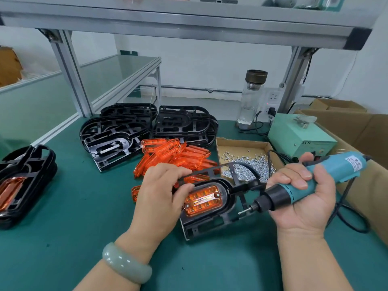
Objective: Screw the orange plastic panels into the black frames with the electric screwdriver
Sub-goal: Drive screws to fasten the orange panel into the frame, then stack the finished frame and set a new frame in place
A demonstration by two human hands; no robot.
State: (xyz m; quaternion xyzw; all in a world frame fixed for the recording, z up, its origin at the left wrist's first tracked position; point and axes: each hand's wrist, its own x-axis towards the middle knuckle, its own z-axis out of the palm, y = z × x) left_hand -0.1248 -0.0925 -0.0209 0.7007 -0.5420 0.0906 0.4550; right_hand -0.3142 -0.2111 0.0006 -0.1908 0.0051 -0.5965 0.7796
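Green-matted bench (84,227), white wall (199,66). Teal electric screwdriver (340,166) gripped in right hand (304,204), axis near-horizontal, bit pointing left; left hand (159,194) gripping black plastic frame (201,225).

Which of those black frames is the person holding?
The front black frame, gripped by the left hand, orange panel fitted; the stacked ones lie untouched.

Leftmost frame stack (37,175) partly off-edge

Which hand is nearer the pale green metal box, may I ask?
Right. Right hand is just in front of the box; left hand grips the black plastic frame, farther left.
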